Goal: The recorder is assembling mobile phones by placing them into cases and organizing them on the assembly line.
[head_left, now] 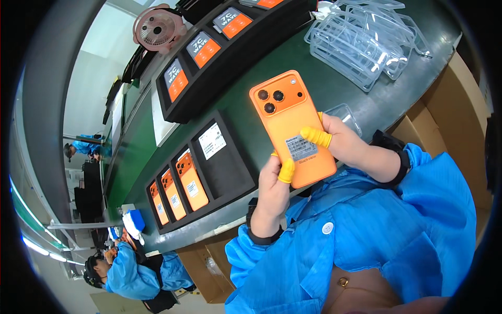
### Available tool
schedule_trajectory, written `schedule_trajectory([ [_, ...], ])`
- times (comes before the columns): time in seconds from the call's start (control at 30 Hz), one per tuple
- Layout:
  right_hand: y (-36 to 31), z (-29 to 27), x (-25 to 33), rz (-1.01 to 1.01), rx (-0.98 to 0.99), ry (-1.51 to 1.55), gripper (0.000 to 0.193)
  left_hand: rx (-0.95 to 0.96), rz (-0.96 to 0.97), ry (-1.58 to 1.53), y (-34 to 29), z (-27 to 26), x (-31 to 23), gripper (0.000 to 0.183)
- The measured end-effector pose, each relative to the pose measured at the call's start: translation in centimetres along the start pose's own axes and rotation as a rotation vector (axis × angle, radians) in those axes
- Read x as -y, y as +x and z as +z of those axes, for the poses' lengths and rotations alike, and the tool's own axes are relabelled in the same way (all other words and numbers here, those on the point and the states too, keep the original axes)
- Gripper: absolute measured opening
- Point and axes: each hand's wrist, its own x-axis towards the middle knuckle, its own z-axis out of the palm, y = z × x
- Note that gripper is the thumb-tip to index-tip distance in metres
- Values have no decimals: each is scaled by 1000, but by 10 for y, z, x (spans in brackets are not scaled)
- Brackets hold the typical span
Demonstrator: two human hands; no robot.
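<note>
An orange smartphone (280, 123) is held up between both my hands, its back and camera lenses facing me and a white label low on it. My left hand (273, 184) grips its lower left edge, with a yellow finger cot on the thumb. My right hand (339, 137) grips the right edge, a yellow-covered thumb lying across the back near the label. The fingers behind the phone are mostly hidden. Left of it lies a black foam tray (230, 175) with three orange phones (191, 180) in its slots; the slot nearest me shows only a white label (212, 141).
Farther back, another black tray (180, 112) holds orange-and-grey packs (204, 49). Clear plastic trays (355, 49) are piled at the back right of the green table (272, 52). A pink fan (158, 29) stands behind. Cardboard boxes (444, 99) border the table. A co-worker in blue (130, 272) sits at left.
</note>
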Motion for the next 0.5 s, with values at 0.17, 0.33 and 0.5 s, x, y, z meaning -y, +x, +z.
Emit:
schedule_trajectory([
  [0.17, 7, -28, 21, -466, -106, -938, 15, -123, -52, 994, 8, -12, 4, 57],
  [0.33, -3, -42, 25, -702, 150, -1413, 21, 139, 31, 1045, 17, -9, 24, 93],
  [0.5, -20, -49, 21, -519, 190, -1568, 28, 30, 125, 955, 17, -1, 20, 90],
])
